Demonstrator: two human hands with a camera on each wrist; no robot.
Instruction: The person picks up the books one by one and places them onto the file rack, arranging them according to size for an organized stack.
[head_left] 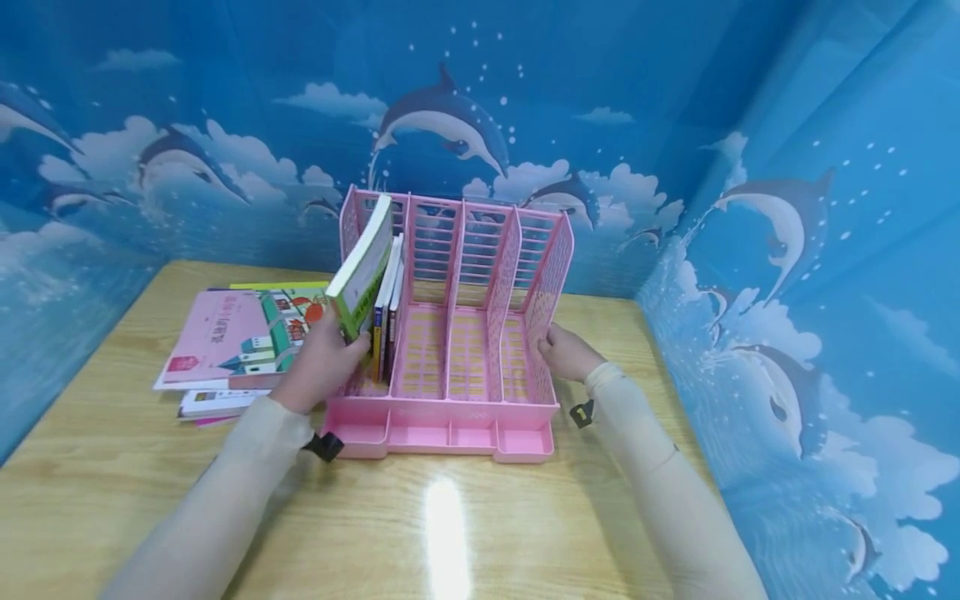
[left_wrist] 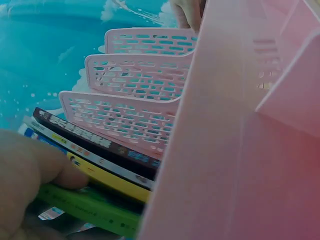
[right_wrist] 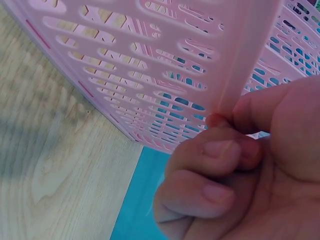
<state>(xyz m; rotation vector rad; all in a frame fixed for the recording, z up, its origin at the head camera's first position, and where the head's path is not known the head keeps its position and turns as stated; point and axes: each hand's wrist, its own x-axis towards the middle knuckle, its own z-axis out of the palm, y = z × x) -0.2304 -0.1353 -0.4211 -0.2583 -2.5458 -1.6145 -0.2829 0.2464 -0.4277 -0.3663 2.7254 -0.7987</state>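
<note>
A pink book rack (head_left: pixel 431 414) with upright dividers and small front trays stands on the table. My left hand (head_left: pixel 322 362) grips a green-spined book (head_left: pixel 362 271), which leans inside the leftmost slot. Beside it several thin books (head_left: pixel 386 308) stand in the same slot; the left wrist view shows their dark, white and yellow spines (left_wrist: pixel 110 175) above the green spine (left_wrist: pixel 90 207). My right hand (head_left: pixel 567 353) pinches the front edge of the rack's right side panel (right_wrist: pixel 150 65), its other fingers (right_wrist: pixel 200 195) curled in the right wrist view.
Left of the rack lies a loose pile of books, topped by a pink picture book (head_left: pixel 217 333). The wooden table (head_left: pixel 360 533) reaches toward me. Behind and to the right hangs a blue curtain (head_left: pixel 600 67) printed with dolphins.
</note>
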